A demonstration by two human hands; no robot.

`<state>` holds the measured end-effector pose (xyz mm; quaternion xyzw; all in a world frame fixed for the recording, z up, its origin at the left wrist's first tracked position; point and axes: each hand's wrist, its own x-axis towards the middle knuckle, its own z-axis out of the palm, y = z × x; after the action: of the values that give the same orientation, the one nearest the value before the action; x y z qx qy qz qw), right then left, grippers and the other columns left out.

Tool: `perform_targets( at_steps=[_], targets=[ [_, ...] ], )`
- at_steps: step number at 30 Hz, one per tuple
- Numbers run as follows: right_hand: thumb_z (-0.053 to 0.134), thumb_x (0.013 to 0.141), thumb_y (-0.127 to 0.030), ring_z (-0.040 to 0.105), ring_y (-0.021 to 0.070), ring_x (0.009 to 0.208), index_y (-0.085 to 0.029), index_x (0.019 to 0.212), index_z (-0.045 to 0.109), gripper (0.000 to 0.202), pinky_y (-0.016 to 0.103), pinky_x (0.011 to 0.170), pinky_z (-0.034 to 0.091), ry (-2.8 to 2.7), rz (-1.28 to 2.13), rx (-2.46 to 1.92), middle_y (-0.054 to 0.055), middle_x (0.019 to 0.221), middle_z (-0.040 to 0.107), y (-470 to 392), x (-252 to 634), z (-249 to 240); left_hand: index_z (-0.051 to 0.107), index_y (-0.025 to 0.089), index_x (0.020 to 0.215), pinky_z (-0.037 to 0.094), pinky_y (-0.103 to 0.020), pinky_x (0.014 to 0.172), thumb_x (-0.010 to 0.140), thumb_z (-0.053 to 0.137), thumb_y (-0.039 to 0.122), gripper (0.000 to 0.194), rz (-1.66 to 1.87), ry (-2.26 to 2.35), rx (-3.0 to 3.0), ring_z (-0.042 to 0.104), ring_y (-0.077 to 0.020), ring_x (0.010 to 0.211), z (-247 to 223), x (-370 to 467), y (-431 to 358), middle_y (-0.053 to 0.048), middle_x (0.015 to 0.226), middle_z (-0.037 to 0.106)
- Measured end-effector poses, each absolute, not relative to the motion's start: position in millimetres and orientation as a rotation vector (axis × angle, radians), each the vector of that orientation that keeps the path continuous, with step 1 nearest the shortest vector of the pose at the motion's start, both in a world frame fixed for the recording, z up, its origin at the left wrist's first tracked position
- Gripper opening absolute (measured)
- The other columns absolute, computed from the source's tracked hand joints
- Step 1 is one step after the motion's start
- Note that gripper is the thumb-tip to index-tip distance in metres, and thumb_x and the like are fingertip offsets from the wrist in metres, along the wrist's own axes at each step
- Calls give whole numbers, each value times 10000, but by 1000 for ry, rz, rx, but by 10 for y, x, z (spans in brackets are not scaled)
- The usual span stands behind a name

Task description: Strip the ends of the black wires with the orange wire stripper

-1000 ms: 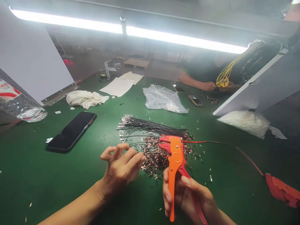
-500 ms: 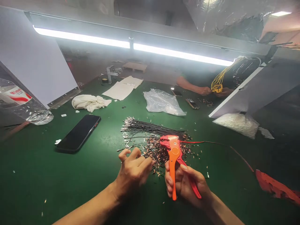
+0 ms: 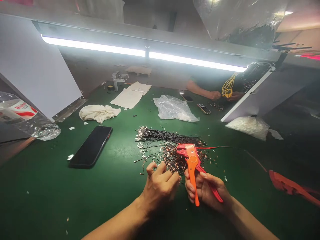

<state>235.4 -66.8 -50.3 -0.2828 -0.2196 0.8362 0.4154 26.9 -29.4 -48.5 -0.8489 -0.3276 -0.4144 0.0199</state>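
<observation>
My right hand (image 3: 206, 190) is wrapped round the handles of an orange and red wire stripper (image 3: 193, 161), its red jaws pointing up and left over a heap of copper-coloured wire scraps (image 3: 172, 160). Left of the tool, my left hand (image 3: 161, 183) has its fingers curled at the heap's lower edge; what its fingertips hold, if anything, is hidden. A bundle of black wires (image 3: 167, 136) with metal-tipped left ends lies behind the heap. A thin red strip (image 3: 212, 147) runs right from behind the stripper.
A black phone (image 3: 92, 146) and a bottle (image 3: 27, 115) lie at the left. Farther back are a white cloth (image 3: 100, 113), papers (image 3: 128, 96) and a plastic bag (image 3: 173, 108). Another person's hands (image 3: 215, 95) hold yellow wires. A filled bag (image 3: 250, 126) sits at the right.
The view has shifted a little, so the left-side and near objects appear farther right. Both hands keep nearly the same pose beside the heap, and the stripper remains in my right hand.
</observation>
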Motion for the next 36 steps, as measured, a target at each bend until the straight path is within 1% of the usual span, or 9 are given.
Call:
perform_targets(
  at_steps=[4,8,15,22,30,36],
  targets=[
    [560,882,-407,620,197,686,-159,972,574,265,339,657,478,-557,2106,-731,50,763,627,-648,2349,-483,573,185,660,253,-383,799,880,591,128,228,-1301,-1011,-2637,516,-147,651,-473,254,-311,41,523,547],
    [553,880,-397,615,206,690,-165,1026,551,274,345,644,466,-574,2109,-718,45,755,628,-630,2345,-489,561,182,643,244,-386,776,887,591,137,250,-1311,-1025,-2653,513,-148,637,-446,218,-311,43,511,546],
    [572,850,-389,658,226,703,-115,1042,564,335,380,697,467,-609,2147,-709,72,769,662,-635,2359,-482,608,186,700,240,-391,773,899,570,100,221,-1357,-1093,-2677,526,-137,613,-394,165,-288,56,533,592],
    [607,824,-396,665,215,698,-126,1032,580,342,382,700,496,-665,2149,-704,56,759,671,-626,2342,-472,602,192,698,243,-399,782,912,568,110,231,-1422,-1145,-2665,550,-133,621,-380,158,-286,56,546,613],
    [642,823,-374,682,215,694,-107,1026,576,342,384,682,542,-704,2076,-653,71,759,669,-645,2317,-444,617,206,698,230,-398,780,924,563,121,248,-1412,-1176,-2652,513,-126,589,-364,157,-152,63,520,577],
    [659,795,-417,672,206,658,-125,998,584,363,372,636,558,-747,2024,-599,50,721,656,-711,2320,-328,631,204,693,222,-405,792,908,594,125,232,-1376,-1195,-2638,528,-124,576,-385,188,-124,72,527,579]
  ],
)
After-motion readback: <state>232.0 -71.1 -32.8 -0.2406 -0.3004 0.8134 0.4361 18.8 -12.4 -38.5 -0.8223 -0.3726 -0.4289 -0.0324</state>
